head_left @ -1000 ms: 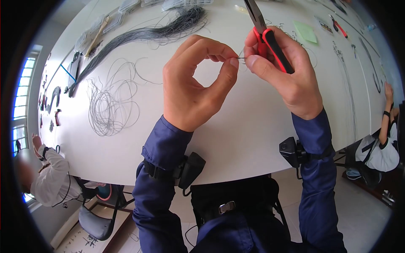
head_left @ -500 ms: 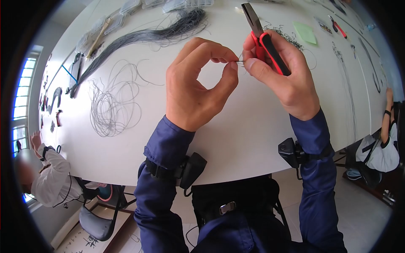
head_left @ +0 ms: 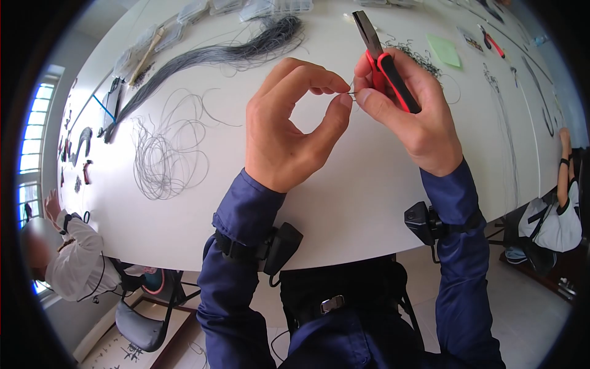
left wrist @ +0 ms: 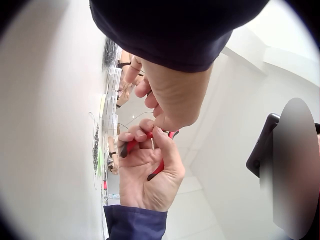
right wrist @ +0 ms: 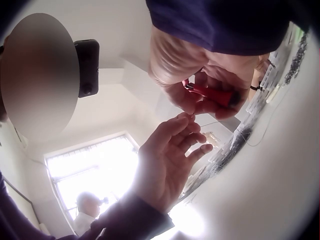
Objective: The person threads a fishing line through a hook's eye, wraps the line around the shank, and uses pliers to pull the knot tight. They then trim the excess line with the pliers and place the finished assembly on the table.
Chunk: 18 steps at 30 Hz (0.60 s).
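Observation:
Thumb and forefinger of my left hand (head_left: 286, 132) pinch a short, thin dark piece (head_left: 352, 93), like a fine wire or small hook, in the head view. My right hand (head_left: 427, 126) meets it from the other side, thumb and fingertips at the same piece. That hand also holds pliers (head_left: 400, 83) with red-and-black handles across its palm, their metal nose pointing up and away. The right wrist view shows a red handle (right wrist: 215, 95) tucked under curled fingers. A fine line (left wrist: 141, 116) runs out from the fingertips in the left wrist view.
Loose coils of grey line (head_left: 163, 160) lie left of my hands, and a thick grey strand bundle (head_left: 203, 56) stretches behind. Small dark pieces (head_left: 412, 54), a green paper (head_left: 445, 50) and other pliers (head_left: 491, 42) are back right. Clear boxes (head_left: 273, 8) line the far side.
Both hands and the pliers sit a little lower in the head view; the table's things shift slightly too. The pinch at the fingertips stays much the same.

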{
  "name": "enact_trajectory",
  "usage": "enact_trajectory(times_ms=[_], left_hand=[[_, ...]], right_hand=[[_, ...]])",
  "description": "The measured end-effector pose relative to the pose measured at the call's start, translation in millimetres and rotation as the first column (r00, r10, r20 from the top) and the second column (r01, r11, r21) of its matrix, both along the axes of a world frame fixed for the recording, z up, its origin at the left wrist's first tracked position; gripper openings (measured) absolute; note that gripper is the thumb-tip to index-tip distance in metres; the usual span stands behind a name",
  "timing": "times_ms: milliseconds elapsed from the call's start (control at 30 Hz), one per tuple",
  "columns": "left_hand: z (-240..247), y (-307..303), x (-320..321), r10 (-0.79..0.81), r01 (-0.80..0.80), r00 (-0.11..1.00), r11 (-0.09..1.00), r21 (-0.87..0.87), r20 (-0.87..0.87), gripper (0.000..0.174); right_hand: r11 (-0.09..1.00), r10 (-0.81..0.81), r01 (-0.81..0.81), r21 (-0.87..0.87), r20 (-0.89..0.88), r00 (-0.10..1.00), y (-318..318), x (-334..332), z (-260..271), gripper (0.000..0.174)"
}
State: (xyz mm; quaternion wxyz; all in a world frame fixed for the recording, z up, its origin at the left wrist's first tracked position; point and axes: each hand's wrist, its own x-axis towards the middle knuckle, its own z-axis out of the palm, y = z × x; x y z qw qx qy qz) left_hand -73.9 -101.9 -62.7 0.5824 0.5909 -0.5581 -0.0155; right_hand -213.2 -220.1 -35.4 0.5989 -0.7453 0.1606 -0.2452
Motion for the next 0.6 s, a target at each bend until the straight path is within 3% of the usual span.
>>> enact_trajectory(times_ms=[100, 200, 267, 300, 400, 433, 600], left_hand=[[-3, -1, 0, 0.016, -0.015, 0.999, 1.0, 0.023, -0.033, 0.009], [-13, -3, 7, 0.116, -0.116, 0.977, 0.993, 0.01, -0.181, 0.008], [-11, 1, 14, 0.173, -0.167, 0.906, 0.985, 0.049, -0.387, 0.014], [-13, 3, 19, 0.19, -0.188, 0.889, 0.981, 0.044, -0.418, 0.015], [-17, 3, 27, 0.19, -0.192, 0.868, 0.98, 0.041, -0.459, 0.018], [-15, 3, 25, 0.175, -0.176, 0.868, 0.984, 0.04, -0.464, 0.018], [-11, 2, 14, 0.053, -0.049, 0.87, 0.999, 0.022, -0.49, 0.015]], right_hand=[[1.0, -0.008, 0.009, -0.006, 0.013, 1.0, 0, 1, -4, 0.019], [0.999, -0.001, 0.0, -0.032, -0.036, 0.999, -4, -1, -2, 0.022], [0.996, 0.027, -0.038, -0.078, -0.132, 0.991, -2, -6, 3, 0.024], [0.975, 0.047, -0.106, -0.194, -0.286, 0.957, 5, -10, 10, 0.021], [0.73, -0.015, -0.171, -0.661, -0.267, 0.964, 29, -15, -17, 0.021], [0.706, 0.014, -0.25, -0.662, -0.34, 0.94, 33, -16, -19, 0.025], [0.661, -0.025, -0.249, -0.708, -0.352, 0.936, 45, -14, -22, 0.037]])
